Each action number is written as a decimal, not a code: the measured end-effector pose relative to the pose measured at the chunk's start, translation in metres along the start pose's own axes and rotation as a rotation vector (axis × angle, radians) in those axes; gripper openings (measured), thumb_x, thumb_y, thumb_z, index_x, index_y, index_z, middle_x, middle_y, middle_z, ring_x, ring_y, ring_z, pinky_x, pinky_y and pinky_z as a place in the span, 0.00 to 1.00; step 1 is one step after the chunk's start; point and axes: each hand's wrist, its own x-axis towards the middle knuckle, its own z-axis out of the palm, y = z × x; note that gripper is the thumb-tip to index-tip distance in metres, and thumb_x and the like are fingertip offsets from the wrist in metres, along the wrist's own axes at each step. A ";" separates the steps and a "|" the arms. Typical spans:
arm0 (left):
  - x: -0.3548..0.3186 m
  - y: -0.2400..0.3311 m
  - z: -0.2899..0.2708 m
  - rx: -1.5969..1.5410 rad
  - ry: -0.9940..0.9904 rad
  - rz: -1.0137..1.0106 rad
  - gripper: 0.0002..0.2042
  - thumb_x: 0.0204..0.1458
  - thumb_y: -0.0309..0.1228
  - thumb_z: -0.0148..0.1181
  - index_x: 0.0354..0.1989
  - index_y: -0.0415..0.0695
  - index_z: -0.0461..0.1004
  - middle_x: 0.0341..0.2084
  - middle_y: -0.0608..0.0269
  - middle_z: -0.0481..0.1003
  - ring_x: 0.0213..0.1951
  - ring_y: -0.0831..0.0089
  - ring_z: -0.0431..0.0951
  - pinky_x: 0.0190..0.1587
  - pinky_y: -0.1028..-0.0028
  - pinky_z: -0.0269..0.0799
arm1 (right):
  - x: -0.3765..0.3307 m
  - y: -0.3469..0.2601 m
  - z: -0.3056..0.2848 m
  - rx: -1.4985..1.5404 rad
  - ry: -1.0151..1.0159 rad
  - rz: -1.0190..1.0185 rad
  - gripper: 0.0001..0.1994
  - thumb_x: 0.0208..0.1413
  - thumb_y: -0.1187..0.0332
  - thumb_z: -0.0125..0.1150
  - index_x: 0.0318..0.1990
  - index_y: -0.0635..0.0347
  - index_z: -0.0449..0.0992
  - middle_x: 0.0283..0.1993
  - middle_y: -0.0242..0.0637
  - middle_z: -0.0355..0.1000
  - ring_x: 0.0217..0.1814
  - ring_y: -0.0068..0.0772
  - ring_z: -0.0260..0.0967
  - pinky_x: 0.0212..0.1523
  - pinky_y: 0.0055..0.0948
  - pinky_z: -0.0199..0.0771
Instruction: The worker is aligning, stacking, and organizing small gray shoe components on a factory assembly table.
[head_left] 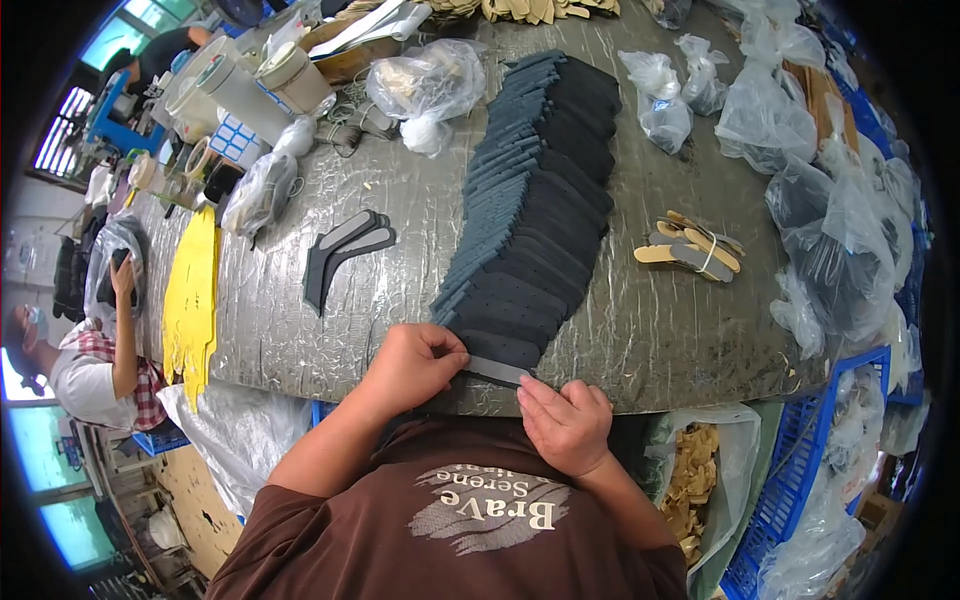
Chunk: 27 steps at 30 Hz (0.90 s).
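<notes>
left hand (pixel 415 362): pinches nearest dark piece (pixel 497 352), lower centre
right hand (pixel 565 425): fingertips on its edge
worktop (pixel 650 330): grey

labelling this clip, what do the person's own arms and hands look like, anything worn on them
Both forearms are bare from above the elbow down. The left hand and right hand wear no gloves, and no rings, watch or wristbands show. The only clothing is a brown short-sleeved shirt with a pale feather-shaped print and lettering on the chest; its sleeves end at the upper arms.
</notes>
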 end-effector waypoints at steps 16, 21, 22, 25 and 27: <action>-0.007 -0.010 0.015 0.474 0.198 0.395 0.03 0.46 0.27 0.58 0.27 0.40 0.74 0.26 0.49 0.74 0.30 0.48 0.74 0.33 0.58 0.70 | 0.005 -0.004 -0.001 -0.014 -0.020 0.019 0.07 0.39 0.69 0.64 0.30 0.54 0.79 0.43 0.21 0.74 0.27 0.27 0.61 0.26 0.28 0.60; -0.019 -0.009 0.018 0.517 0.161 0.375 0.04 0.49 0.26 0.55 0.29 0.39 0.70 0.27 0.47 0.73 0.30 0.45 0.74 0.32 0.55 0.70 | 0.004 -0.007 -0.003 -0.029 -0.034 0.026 0.08 0.38 0.69 0.63 0.30 0.54 0.79 0.42 0.21 0.74 0.27 0.27 0.61 0.26 0.28 0.60; -0.019 -0.008 0.018 0.515 0.163 0.375 0.04 0.49 0.26 0.55 0.29 0.39 0.70 0.27 0.47 0.73 0.30 0.45 0.74 0.32 0.55 0.70 | 0.005 -0.007 -0.004 -0.032 -0.036 0.028 0.08 0.38 0.69 0.63 0.30 0.53 0.79 0.42 0.21 0.74 0.27 0.27 0.61 0.26 0.28 0.60; -0.014 -0.007 0.018 0.510 0.175 0.374 0.04 0.49 0.26 0.55 0.29 0.39 0.70 0.27 0.47 0.73 0.29 0.45 0.74 0.32 0.55 0.70 | 0.004 -0.007 -0.002 -0.042 -0.027 0.034 0.08 0.38 0.69 0.63 0.30 0.53 0.79 0.41 0.20 0.74 0.27 0.27 0.61 0.26 0.28 0.60; -0.008 -0.013 0.021 0.515 0.198 0.393 0.04 0.49 0.27 0.56 0.29 0.39 0.70 0.27 0.47 0.73 0.29 0.45 0.74 0.32 0.55 0.70 | 0.004 -0.006 -0.001 -0.041 -0.032 0.039 0.07 0.38 0.69 0.63 0.30 0.53 0.79 0.41 0.20 0.74 0.26 0.27 0.61 0.26 0.27 0.60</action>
